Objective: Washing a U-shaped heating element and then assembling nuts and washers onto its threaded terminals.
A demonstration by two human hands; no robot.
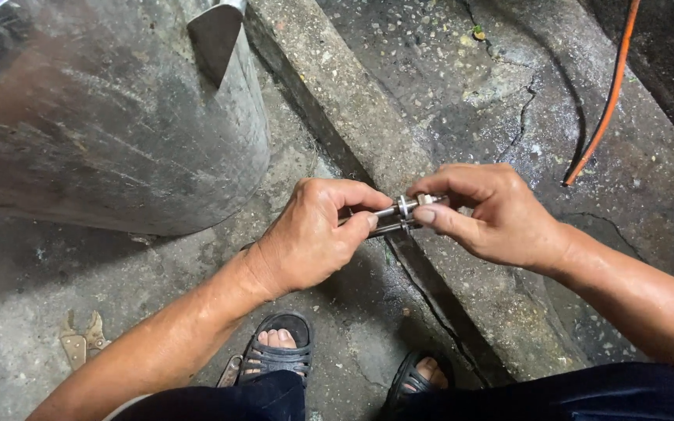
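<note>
The left hand (310, 242) clenched one end of a small metal bolt assembly (401, 214), the right hand (487, 212) pinching its other end, above the concrete curb (368, 132).

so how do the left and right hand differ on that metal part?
The left hand wraps the small metal part with curled fingers, gripping its rod end; the right hand only pinches the other end between thumb and fingertips. The left hand shows its back to the camera, while the right is turned more side-on. Both are bare, and both hold the same part above the concrete curb.
</note>
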